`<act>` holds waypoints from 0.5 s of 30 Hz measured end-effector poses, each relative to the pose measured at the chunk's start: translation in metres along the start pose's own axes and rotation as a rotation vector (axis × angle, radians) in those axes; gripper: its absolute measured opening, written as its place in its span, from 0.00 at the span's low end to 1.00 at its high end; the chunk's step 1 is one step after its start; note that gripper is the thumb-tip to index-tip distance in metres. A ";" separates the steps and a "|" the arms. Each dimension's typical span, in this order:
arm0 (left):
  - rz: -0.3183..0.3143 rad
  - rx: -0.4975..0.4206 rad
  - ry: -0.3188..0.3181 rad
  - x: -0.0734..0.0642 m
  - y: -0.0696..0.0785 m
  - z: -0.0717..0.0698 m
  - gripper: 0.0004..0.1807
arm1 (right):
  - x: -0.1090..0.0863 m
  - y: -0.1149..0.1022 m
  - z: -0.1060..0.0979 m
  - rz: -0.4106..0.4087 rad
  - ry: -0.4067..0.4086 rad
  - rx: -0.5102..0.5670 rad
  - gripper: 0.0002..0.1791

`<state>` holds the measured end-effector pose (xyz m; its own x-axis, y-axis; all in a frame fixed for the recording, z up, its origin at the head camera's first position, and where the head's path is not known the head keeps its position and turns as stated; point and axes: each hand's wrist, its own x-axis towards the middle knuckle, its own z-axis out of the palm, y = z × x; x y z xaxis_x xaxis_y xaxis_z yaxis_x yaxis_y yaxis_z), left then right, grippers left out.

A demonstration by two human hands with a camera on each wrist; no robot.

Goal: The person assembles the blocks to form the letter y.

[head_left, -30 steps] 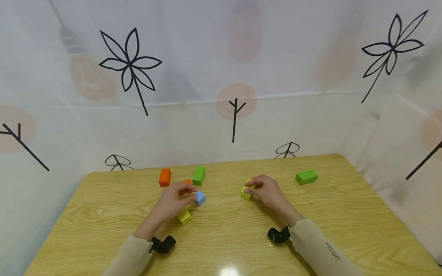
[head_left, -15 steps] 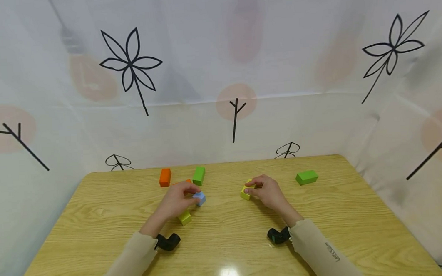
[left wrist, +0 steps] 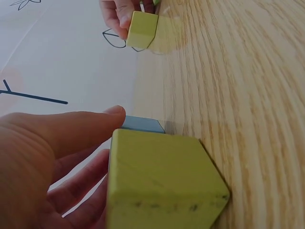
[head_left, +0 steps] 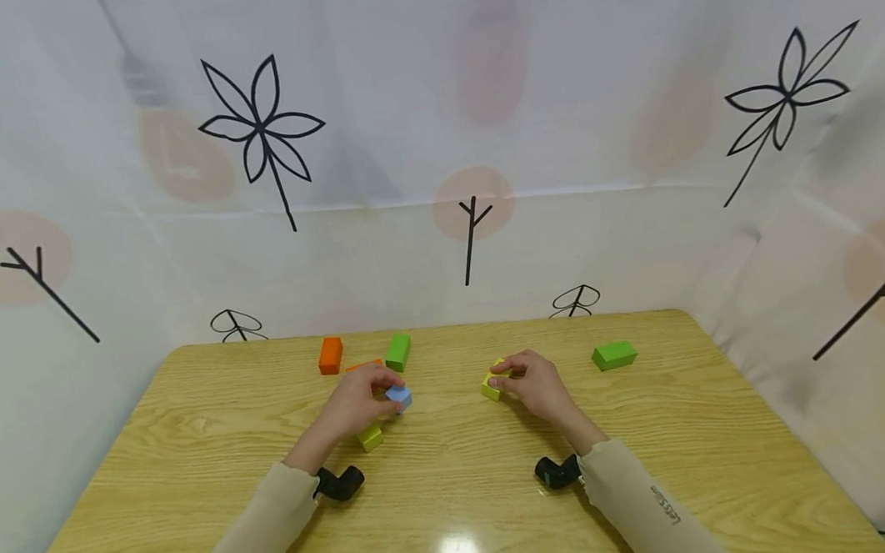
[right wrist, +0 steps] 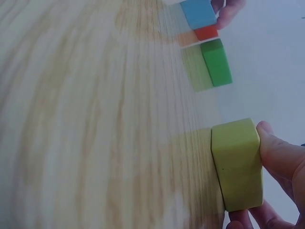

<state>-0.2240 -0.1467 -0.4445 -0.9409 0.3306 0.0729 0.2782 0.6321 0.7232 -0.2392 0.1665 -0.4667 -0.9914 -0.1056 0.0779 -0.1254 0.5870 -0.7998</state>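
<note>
In the head view my left hand point(head_left: 353, 402) pinches a light-blue block point(head_left: 400, 398) between thumb and fingers, low at the table. A yellow block point(head_left: 371, 437) lies just beneath that hand; it fills the front of the left wrist view and covers most of the blue block point(left wrist: 143, 124) there. Farther right, my right hand point(head_left: 542, 386) holds another yellow block point(head_left: 493, 388) by its sides, thumb and fingers on it in the right wrist view, where the yellow block point(right wrist: 238, 164) shows large. An orange block point(head_left: 368, 365) sits partly hidden behind my left hand.
Behind the left hand, an orange block point(head_left: 331, 356) and a green block point(head_left: 398, 353) rest near the far edge of the wooden table point(head_left: 453, 476). Another green block point(head_left: 614, 355) lies right of the right hand. A patterned white cloth point(head_left: 382, 263) hangs around the table.
My left hand has shifted slightly right, and its thumb and fingers have come onto the light-blue block. The right hand stays in place on its yellow block.
</note>
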 end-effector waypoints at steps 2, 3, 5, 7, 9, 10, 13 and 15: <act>0.005 0.008 -0.003 0.000 0.000 0.000 0.12 | 0.000 0.001 0.000 -0.002 0.002 -0.002 0.09; 0.006 0.011 -0.007 0.000 0.000 0.001 0.12 | 0.000 0.001 0.000 -0.003 0.002 -0.002 0.09; 0.007 0.019 -0.012 0.000 -0.001 0.001 0.12 | 0.000 0.001 0.000 -0.004 0.001 -0.003 0.09; 0.000 0.022 -0.014 0.000 0.000 0.001 0.12 | 0.000 0.001 0.000 -0.001 0.000 -0.003 0.09; -0.006 0.019 -0.015 0.000 0.000 0.002 0.11 | 0.000 0.001 0.000 0.005 -0.001 -0.003 0.09; -0.011 0.018 -0.015 0.000 0.001 0.002 0.11 | 0.000 0.001 0.000 0.008 -0.002 -0.002 0.09; -0.016 0.018 -0.011 0.000 0.001 0.002 0.11 | 0.000 0.001 0.000 0.016 -0.001 0.002 0.09; -0.004 0.021 -0.008 0.000 0.002 0.003 0.10 | 0.000 0.001 0.000 0.017 -0.001 0.003 0.09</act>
<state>-0.2231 -0.1432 -0.4455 -0.9406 0.3335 0.0640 0.2781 0.6484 0.7086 -0.2391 0.1670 -0.4672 -0.9933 -0.0968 0.0637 -0.1086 0.5862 -0.8028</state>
